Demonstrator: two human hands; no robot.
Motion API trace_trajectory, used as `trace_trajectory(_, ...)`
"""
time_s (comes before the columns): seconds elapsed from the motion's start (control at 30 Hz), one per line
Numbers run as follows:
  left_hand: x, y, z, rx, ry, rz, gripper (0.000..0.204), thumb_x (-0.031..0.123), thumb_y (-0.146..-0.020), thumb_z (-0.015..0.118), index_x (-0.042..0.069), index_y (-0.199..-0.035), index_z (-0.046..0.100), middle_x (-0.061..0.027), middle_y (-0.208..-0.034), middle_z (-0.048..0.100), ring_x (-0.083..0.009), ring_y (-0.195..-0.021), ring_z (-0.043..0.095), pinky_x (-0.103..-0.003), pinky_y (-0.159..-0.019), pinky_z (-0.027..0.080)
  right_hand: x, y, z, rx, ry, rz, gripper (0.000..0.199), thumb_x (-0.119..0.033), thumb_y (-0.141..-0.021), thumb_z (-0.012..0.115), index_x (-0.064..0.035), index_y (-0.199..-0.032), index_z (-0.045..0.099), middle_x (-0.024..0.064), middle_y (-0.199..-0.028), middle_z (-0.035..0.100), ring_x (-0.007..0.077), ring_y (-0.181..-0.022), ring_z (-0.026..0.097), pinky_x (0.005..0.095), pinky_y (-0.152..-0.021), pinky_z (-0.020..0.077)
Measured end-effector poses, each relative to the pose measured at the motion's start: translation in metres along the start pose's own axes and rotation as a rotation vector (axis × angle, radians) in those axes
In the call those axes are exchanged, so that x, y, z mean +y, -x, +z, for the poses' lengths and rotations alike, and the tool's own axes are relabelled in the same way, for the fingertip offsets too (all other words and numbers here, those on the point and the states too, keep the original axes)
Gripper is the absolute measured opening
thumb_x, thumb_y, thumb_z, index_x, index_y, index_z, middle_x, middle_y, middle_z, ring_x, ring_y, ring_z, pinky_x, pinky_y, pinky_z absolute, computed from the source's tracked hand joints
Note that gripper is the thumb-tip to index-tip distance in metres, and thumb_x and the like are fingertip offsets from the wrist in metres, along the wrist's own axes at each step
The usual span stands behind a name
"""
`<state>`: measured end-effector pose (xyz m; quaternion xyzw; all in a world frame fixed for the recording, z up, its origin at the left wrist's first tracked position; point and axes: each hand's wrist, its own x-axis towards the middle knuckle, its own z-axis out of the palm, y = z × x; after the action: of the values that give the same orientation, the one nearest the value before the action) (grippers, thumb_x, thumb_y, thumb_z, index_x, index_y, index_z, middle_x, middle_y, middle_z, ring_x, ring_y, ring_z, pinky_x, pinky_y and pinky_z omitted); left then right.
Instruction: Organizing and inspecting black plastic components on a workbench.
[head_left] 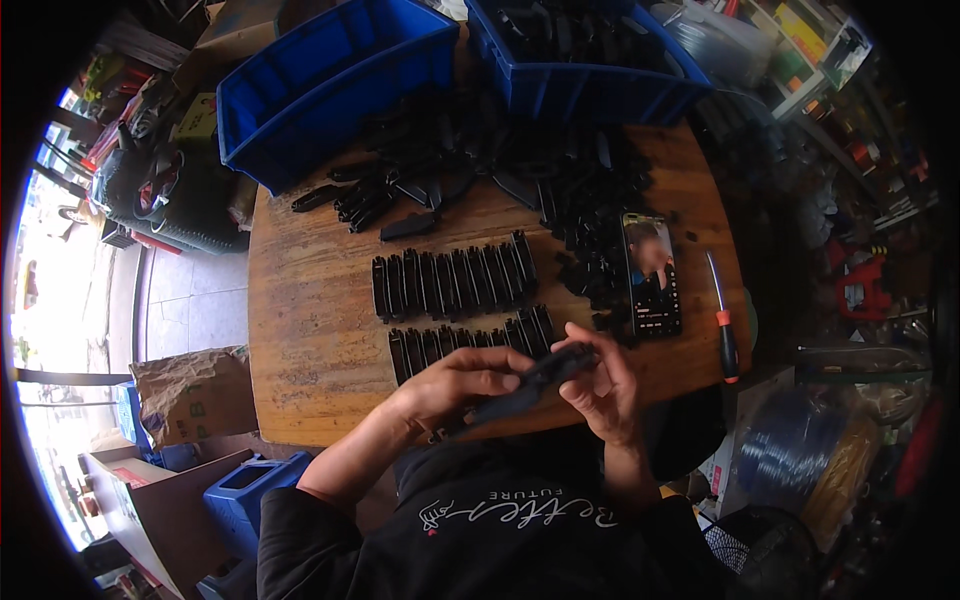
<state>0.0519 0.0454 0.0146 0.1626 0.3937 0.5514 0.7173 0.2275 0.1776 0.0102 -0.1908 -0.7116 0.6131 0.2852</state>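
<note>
both hands over the near edge of the round wooden worktop (300, 330). left hand (455, 385) and right hand (600, 385) share one long black plastic part (535, 380), held tilted, its upper end toward the right hand, just above the worktop edge in front of the person's chest. left grip clamped on the lower end, fingers wrapped over the top. right grip clamped on the upper end, fingertips (580, 350) curled over it; thumb side hidden.

just beyond the hands: near row of black parts (470, 345) set side by side on edge, its right end touching or almost touching the held piece — cannot tell which. behind it, a second, longer far row of black parts (450, 280), same arrangement, well ordered.

farther back, a loose heap of black parts (480, 170) spreads across the worktop, running down the right toward a phone (652, 275) lying flat, screen lit. right of the phone, apart from it, a screwdriver (722, 320) with an orange and black handle, tip pointing away from the person.

two blue bins at the far edge: left blue bin (330, 90) tilted, inside not clearly visible; right blue bin (590, 70) holding more black parts.

floor to the left: a cardboard box (190, 395) and a small blue crate (245, 495).
</note>
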Motion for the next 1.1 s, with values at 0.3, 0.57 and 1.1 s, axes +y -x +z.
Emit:
trace_trajectory(0.3, 0.007, -0.002, 0.000, -0.053, -0.068, -0.035, 0.029, 0.011, -0.093, 0.051, -0.001, -0.117, 0.061, -0.0072, -0.090, 0.068, -0.0086, -0.078, 0.059, -0.016, -0.056, 0.042, 0.004, -0.004, -0.006, 0.068, -0.376, 0.031, 0.030, -0.014, -0.087, 0.071, -0.0001, -0.110, 0.058, 0.0115, -0.106, 0.063, 0.0139, -0.092, 0.060, 0.0265, -0.081, 0.0503)
trace_trajectory(0.57, 0.010, 0.000, 0.005, 0.006, -0.103, -0.042, 0.029, 0.013, -0.089, 0.054, 0.000, -0.113, 0.063, -0.0077, -0.088, 0.068, -0.0090, -0.074, 0.060, -0.015, -0.052, 0.042, 0.025, -0.008, -0.003, 0.238, -0.160, 0.073, 0.029, -0.011, -0.091, 0.065, 0.0011, -0.116, 0.057, 0.0123, -0.114, 0.061, 0.0171, -0.096, 0.061, 0.0302, -0.084, 0.0530)
trace_trajectory(1.1, 0.006, -0.001, -0.003, -0.059, -0.033, 0.085, 0.027, 0.012, -0.094, 0.053, -0.002, -0.116, 0.061, -0.0094, -0.093, 0.067, -0.0124, -0.087, 0.061, -0.022, -0.077, 0.045, 0.033, -0.007, -0.003, 0.121, 0.657, -0.299, 0.025, 0.007, -0.080, 0.065, -0.0002, -0.104, 0.067, 0.0118, -0.111, 0.066, 0.0275, -0.095, 0.062, 0.0344, -0.080, 0.0511)
